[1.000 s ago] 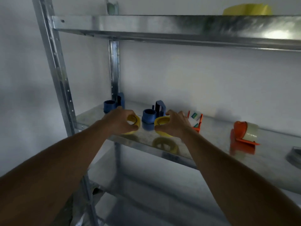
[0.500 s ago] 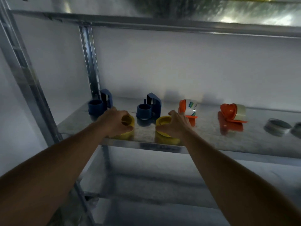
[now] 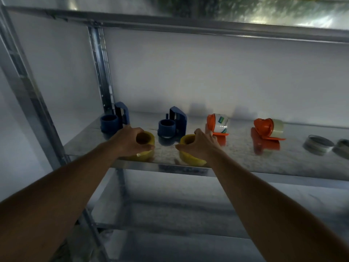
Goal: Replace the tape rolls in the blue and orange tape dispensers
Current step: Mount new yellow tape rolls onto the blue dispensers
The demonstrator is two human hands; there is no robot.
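Head view: at frame centre, the left hand (image 3: 130,141) grasps one yellow tape roll (image 3: 145,146) and the right hand (image 3: 200,146) another yellow roll (image 3: 188,150), both at the metal shelf (image 3: 245,163) front edge. Blue dispensers (image 3: 171,125) stand just behind; orange dispensers (image 3: 217,127) sit right, bare shelf between them.

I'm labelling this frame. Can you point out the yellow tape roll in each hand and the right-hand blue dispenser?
Left yellow roll (image 3: 146,148), head view, outer rim.
Right yellow roll (image 3: 189,158), head view, lower wall.
Right blue dispenser (image 3: 167,127), head view, round hub.
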